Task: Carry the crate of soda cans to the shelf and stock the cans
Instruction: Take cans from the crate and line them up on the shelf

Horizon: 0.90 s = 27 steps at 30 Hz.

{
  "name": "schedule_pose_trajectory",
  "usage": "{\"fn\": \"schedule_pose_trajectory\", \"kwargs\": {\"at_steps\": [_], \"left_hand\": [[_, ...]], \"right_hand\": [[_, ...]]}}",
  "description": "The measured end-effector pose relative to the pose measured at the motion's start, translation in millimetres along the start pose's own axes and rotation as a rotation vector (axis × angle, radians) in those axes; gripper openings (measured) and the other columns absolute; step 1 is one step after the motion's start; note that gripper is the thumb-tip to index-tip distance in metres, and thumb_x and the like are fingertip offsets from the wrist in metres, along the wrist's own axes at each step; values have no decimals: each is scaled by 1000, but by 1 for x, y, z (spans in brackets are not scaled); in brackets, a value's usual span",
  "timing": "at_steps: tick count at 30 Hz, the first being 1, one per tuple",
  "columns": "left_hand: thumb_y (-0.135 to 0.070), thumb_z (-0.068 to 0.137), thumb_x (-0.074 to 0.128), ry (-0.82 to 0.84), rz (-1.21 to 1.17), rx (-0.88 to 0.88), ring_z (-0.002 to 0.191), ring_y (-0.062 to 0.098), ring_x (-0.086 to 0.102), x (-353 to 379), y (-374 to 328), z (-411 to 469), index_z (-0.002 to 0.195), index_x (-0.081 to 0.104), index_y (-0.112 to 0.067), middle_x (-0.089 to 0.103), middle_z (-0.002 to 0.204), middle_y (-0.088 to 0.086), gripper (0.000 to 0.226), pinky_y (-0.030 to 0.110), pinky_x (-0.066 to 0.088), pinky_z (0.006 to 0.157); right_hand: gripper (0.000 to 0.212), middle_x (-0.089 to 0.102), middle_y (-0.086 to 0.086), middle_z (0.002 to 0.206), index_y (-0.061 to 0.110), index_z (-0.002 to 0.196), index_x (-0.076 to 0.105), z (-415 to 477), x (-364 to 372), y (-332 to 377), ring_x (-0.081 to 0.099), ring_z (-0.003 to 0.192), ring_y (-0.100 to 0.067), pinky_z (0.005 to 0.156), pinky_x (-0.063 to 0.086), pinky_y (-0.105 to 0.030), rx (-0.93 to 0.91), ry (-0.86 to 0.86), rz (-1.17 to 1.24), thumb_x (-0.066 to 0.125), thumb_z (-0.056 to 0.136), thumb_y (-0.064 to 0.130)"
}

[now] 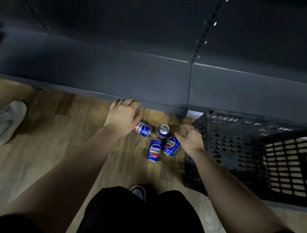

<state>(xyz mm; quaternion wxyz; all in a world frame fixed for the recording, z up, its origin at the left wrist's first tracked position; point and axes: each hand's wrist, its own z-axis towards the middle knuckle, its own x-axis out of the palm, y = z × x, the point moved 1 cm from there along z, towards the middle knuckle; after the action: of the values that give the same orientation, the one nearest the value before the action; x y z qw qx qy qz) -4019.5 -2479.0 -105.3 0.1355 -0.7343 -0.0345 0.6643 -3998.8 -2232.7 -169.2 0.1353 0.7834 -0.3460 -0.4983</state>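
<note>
Soda cans point(154, 150) are scattered on the floor point(55, 141), three on their sides and one upright. The left hand point(123, 115) is spread over the 10 o'clock can, grip wide, and the right hand point(191, 139) is held open and empty beside the 3 o'clock one. A lying can could be knocked rolling by a careless reach; the right arm is crowded by the tilted crate point(256, 152) at 3 o'clock, a bystander's shoe point(1, 121) is seen at 9 o'clock, and the dark shelf point(97, 71) is found at 12 o'clock.

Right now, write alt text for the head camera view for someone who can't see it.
Two bare hands reach toward four blue soda cans on a wooden floor, three lying on their sides and one upright. The left hand is open over the leftmost can, the right hand open beside a black perforated plastic crate, before a dark grey shelf.
</note>
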Motion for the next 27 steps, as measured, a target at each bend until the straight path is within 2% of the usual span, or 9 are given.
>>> {"fn": "schedule_pose_trajectory", "kwargs": {"at_steps": [2,6,11,14,16,18,22,25,27], "left_hand": [[-32,94,48,-18,12,3,122,27,49,37,13,4,129,55,-17,57,129,4,39,41,27,110],[-31,94,47,-47,44,6,119,28,49,92,32,12,129,55,-17,58,126,4,38,40,24,107],[-32,95,46,-81,106,50,118,27,50,127,40,21,130,53,-17,58,126,5,39,39,24,106],[-34,94,46,-64,163,81,116,29,51,141,43,23,129,53,-15,59,124,6,40,40,24,106],[-35,95,46,-63,156,65,118,29,50,152,45,25,129,53,-14,59,124,7,40,41,25,107],[-36,95,46,-51,153,47,119,30,49,167,48,26,129,53,-14,58,125,8,41,41,26,107],[-35,94,47,-41,154,54,121,30,50,194,54,31,132,52,-15,57,130,8,43,43,28,105],[-35,92,50,-49,159,55,120,30,51,206,62,34,129,54,-15,58,129,7,42,43,28,106],[-35,91,49,-50,155,37,120,29,51,210,66,35,129,54,-16,57,130,6,42,43,29,106]], "right_hand": [[53,57,-10,134,13,135,53,19,25,-24,58,117,-25,89,45,-24,11,-13,2,67,89,33],[53,59,-10,132,13,135,52,53,66,-60,59,115,-25,92,47,-30,27,-49,-1,67,89,32],[54,62,-11,127,7,137,51,81,95,-83,57,119,-26,94,45,-30,43,-79,3,65,91,32],[52,63,-11,125,4,136,52,87,103,-92,58,115,-26,86,42,-25,87,-62,-13,64,92,29],[43,65,-12,118,3,127,55,93,107,-98,60,102,-25,76,39,-23,108,-53,-23,64,92,27],[39,66,-13,114,4,122,57,99,114,-107,59,94,-24,74,39,-24,126,-50,-22,66,91,27],[51,65,-15,119,7,125,58,115,129,-126,62,108,-31,80,44,-28,144,-92,-71,71,86,37],[61,61,-15,125,10,131,51,120,139,-135,60,113,-33,81,43,-29,207,-106,-54,74,83,40],[66,60,-14,128,11,132,46,121,148,-139,59,115,-34,88,45,-33,241,-120,4,76,80,39]]}}
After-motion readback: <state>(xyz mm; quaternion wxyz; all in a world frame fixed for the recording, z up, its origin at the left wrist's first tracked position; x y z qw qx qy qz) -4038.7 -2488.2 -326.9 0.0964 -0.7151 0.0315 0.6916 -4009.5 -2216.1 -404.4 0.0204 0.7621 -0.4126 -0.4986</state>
